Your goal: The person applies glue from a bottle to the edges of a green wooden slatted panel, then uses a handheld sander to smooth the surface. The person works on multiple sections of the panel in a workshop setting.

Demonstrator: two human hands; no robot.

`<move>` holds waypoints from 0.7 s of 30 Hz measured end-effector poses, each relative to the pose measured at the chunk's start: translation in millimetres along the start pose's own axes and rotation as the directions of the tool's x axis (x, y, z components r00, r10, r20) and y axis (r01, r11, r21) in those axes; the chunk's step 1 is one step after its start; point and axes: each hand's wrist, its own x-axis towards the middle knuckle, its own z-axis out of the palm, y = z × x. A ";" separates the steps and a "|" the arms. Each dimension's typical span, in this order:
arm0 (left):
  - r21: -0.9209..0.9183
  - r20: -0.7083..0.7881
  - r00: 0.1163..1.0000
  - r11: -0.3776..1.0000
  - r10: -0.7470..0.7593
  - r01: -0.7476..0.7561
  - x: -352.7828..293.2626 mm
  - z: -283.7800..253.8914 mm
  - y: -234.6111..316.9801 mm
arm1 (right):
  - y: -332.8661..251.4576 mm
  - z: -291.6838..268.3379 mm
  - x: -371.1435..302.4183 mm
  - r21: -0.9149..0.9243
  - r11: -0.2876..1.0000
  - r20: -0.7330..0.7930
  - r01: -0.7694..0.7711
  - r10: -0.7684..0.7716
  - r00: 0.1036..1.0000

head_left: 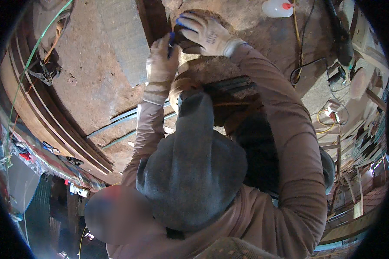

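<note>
Both my hands wear pale gloves with blue on the fingers, and they sit close together at the top of the head view. My left hand [161, 62] is closed beside the end of a dark wooden beam [153, 19]; what its fingers hold, if anything, is hidden. Just right of it, my right hand [206, 35] reaches across with its fingers stretched out and apart, over a shadowed patch of ground. Below the hands, my bent leg in dark grey cloth [192, 172] hides part of the work area.
A grey flat board [123, 39] lies left of the beam. Thin bluish strips [116, 123] lie on the brown ground. Long curved-looking timbers [52, 108] run along the left. A white bottle with a red cap [277, 7] and cables [297, 34] lie at the upper right.
</note>
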 end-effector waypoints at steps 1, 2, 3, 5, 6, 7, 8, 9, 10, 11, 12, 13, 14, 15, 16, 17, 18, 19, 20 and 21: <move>0.156 0.047 0.999 0.988 0.007 -0.014 -5.1 6.4 -1.1 | 3.4 3.8 -10.5 -0.079 0.996 -0.205 -0.029 0.012 0.979; 0.318 0.154 0.988 0.946 0.008 -0.057 -8.7 7.3 8.5 | 5.3 4.1 -20.3 -0.007 0.999 -0.300 -0.034 0.030 0.954; 0.404 0.154 0.988 0.912 0.010 -0.072 -9.0 15.5 11.1 | 6.5 3.1 -28.2 0.064 0.998 -0.391 -0.026 0.049 0.919; 0.464 0.164 0.986 0.884 -0.017 -0.062 -8.9 24.7 9.4 | 17.0 19.9 -46.9 0.101 0.995 -0.514 0.021 0.034 0.857; 0.442 0.174 0.983 0.897 -0.051 -0.032 -9.1 25.1 8.9 | 18.6 28.2 -50.9 0.031 0.999 -0.464 -0.010 0.023 0.886; 0.419 0.186 0.979 0.908 -0.085 -0.001 -9.1 25.2 8.3 | 20.3 36.5 -54.3 -0.040 0.998 -0.411 -0.037 0.017 0.911; 0.352 0.115 0.991 0.936 -0.072 0.027 -7.3 21.8 12.6 | 18.5 34.7 -52.8 -0.108 0.992 -0.355 -0.058 0.016 0.935; 0.281 0.044 0.997 0.958 -0.064 0.050 -4.7 18.1 18.3 | 14.7 21.7 -55.8 0.030 0.998 -0.313 -0.057 0.064 0.948; 0.208 -0.029 0.998 0.976 -0.063 0.067 -2.6 15.2 21.9 | 16.6 29.9 -52.2 -0.048 0.996 -0.367 -0.077 0.054 0.929; 0.278 0.096 0.993 0.960 -0.068 0.038 0.8 12.7 19.5 | 17.9 36.1 -45.2 -0.125 0.987 -0.423 -0.104 0.042 0.905; 0.298 0.149 0.988 0.955 -0.047 0.001 0.2 10.0 17.3 | 18.6 41.4 -41.3 -0.198 0.971 -0.476 -0.135 0.025 0.879; 0.316 0.201 0.979 0.948 -0.029 -0.036 -2.2 7.9 14.5 | 18.0 45.4 -43.4 -0.175 0.977 -0.473 -0.123 0.027 0.881; 0.333 0.247 0.969 0.941 -0.021 -0.064 -5.3 6.9 8.8 | 14.8 38.3 -40.9 -0.151 0.983 -0.469 -0.101 0.019 0.883; 0.332 0.316 0.948 0.934 0.022 -0.133 -8.4 1.3 5.9 | 14.9 35.6 -39.0 -0.159 0.982 -0.469 -0.103 0.017 0.883; 0.301 0.313 0.949 0.942 0.048 -0.147 -18.9 -6.1 6.1 | 13.3 33.4 -37.0 -0.164 0.981 -0.468 -0.103 0.014 0.884; 0.270 0.309 0.948 0.949 0.076 -0.164 -32.0 -18.7 13.9 | 13.7 33.9 -31.3 -0.198 0.974 -0.471 -0.113 0.007 0.882; 0.238 0.307 0.946 0.954 0.104 -0.182 -44.1 -31.2 20.7 | 13.0 34.3 -26.0 -0.230 0.965 -0.474 -0.127 0.003 0.880; 0.234 0.371 0.928 0.965 0.028 -0.123 -52.9 -44.7 23.0 | 8.0 27.8 -22.2 -0.274 0.951 -0.357 -0.142 0.037 0.933; 0.237 0.432 0.900 0.970 -0.054 -0.055 -63.2 -58.6 22.8 | 2.1 17.9 -14.3 -0.220 0.973 -0.283 -0.073 0.008 0.959; 0.271 0.439 0.890 0.963 -0.121 -0.003 -73.3 -68.2 19.8 | -2.2 7.5 -4.2 -0.160 0.987 -0.211 -0.006 -0.028 0.977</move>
